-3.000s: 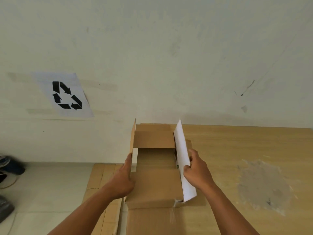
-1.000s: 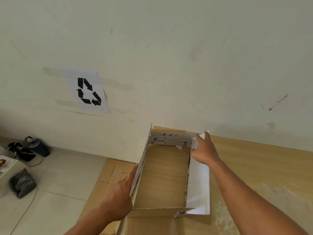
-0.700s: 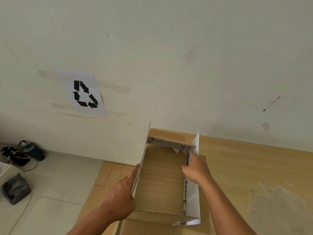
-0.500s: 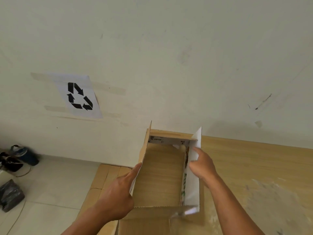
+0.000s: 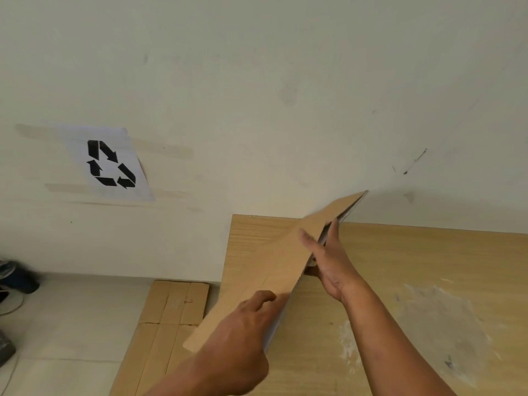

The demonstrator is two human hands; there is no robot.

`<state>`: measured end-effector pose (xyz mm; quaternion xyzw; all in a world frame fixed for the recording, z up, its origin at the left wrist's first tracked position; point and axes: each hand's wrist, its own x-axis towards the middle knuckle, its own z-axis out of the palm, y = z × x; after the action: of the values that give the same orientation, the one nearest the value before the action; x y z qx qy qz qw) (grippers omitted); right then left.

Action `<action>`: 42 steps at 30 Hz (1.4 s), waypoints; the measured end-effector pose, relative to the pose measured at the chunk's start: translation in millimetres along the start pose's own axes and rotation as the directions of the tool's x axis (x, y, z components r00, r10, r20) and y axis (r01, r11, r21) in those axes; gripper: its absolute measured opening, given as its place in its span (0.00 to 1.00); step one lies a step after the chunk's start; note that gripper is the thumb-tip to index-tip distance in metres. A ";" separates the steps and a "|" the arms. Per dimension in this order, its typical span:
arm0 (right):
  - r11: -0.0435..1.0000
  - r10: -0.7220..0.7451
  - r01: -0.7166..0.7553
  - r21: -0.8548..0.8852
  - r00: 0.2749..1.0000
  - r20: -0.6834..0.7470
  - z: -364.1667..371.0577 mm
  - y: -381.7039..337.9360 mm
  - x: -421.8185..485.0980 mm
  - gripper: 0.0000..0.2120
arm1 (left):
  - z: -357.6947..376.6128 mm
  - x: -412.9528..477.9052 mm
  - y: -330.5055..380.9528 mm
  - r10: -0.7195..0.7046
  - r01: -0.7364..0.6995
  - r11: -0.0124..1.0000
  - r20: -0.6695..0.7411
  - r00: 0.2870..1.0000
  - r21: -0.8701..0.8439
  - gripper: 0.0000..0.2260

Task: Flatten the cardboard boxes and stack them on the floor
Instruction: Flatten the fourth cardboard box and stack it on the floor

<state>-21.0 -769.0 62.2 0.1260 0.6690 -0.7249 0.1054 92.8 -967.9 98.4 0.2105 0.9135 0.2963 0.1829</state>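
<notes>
A brown cardboard box (image 5: 274,270), collapsed nearly flat, is held tilted above the wooden table (image 5: 414,267), running from lower left to upper right. Its white inner face shows along the right edge. My left hand (image 5: 243,338) grips its lower near end. My right hand (image 5: 325,261) clasps its right edge near the middle, thumb on the brown face and fingers behind. On the floor to the left lies a stack of flattened cardboard (image 5: 168,315).
The table's left edge drops to a pale tiled floor (image 5: 71,324). A recycling sign (image 5: 110,164) is taped to the wall behind. Dark bags and shoes (image 5: 14,278) sit at the far left. A worn whitish patch (image 5: 428,324) marks the tabletop on the right.
The box stood as an open rectangular tube on the table. It has since folded nearly flat and been lifted at a slant, with both hands shifted onto its edges.
</notes>
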 end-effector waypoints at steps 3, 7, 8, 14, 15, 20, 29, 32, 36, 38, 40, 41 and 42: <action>0.982 -0.002 -0.018 -0.186 0.994 -0.108 3.3 14.5 -6.9 0.50 | 13.4 4.1 3.3 0.025 -0.026 0.999 0.066 0.998 0.021 0.40; 0.987 -0.024 -0.013 -0.157 0.972 -0.232 -8.4 18.3 -19.0 0.47 | 16.0 7.8 0.6 0.119 -0.119 0.993 0.118 0.986 -0.008 0.28; 0.990 -0.030 -0.007 -0.142 0.967 -0.253 -12.0 18.9 -21.0 0.46 | 14.3 10.0 -0.6 0.113 -0.106 0.993 0.141 0.984 -0.060 0.27; 0.992 -0.118 0.110 -0.055 0.982 -0.150 -32.4 12.2 -44.5 0.37 | 17.9 53.6 -39.8 -0.126 0.116 0.969 -0.032 0.991 -0.219 0.28; 0.992 -0.126 0.123 -0.025 0.986 -0.112 -36.2 10.6 -48.2 0.36 | 19.2 63.2 -50.9 -0.209 0.186 0.945 -0.062 0.976 -0.270 0.29; 0.985 -0.119 0.111 0.133 0.992 0.050 -54.0 11.4 -58.6 0.36 | 20.9 98.0 -103.0 -0.569 0.424 0.551 0.048 0.821 -0.719 0.40; 0.996 0.066 -0.065 0.059 0.998 -0.024 -72.5 51.9 -29.2 0.36 | 35.8 84.5 -150.9 -0.545 0.329 0.087 0.231 0.806 -0.940 0.17; 0.986 0.165 -0.164 0.013 0.985 -0.045 -74.5 71.8 -12.5 0.35 | 49.7 84.9 -159.0 -0.588 0.370 0.075 0.259 0.766 -0.926 0.17; 0.961 0.267 -0.274 -0.033 0.954 -0.133 -84.9 97.2 5.0 0.34 | 68.3 93.7 -162.1 -0.615 0.419 0.055 0.300 0.729 -0.906 0.23; 0.946 0.306 -0.319 -0.057 0.937 -0.169 -95.0 106.5 11.7 0.34 | 77.9 102.2 -162.9 -0.614 0.456 0.099 0.306 0.728 -0.885 0.26; 0.920 0.340 -0.373 -0.116 0.911 -0.234 -105.1 115.2 15.8 0.33 | 86.2 110.9 -161.4 -0.611 0.516 0.195 0.308 0.729 -0.834 0.29; 0.904 0.349 -0.397 -0.157 0.899 -0.265 -109.1 120.3 17.2 0.33 | 89.9 114.8 -159.0 -0.608 0.543 0.236 0.313 0.729 -0.806 0.31; 0.888 0.351 -0.415 -0.200 0.890 -0.291 -111.4 125.0 17.8 0.32 | 94.4 118.7 -157.5 -0.613 0.561 0.276 0.307 0.728 -0.780 0.34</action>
<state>6.9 -668.0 -69.6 0.3309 0.7264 -0.5753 0.1786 -7.7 -981.4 -95.3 -0.2628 0.6705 0.6100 0.3306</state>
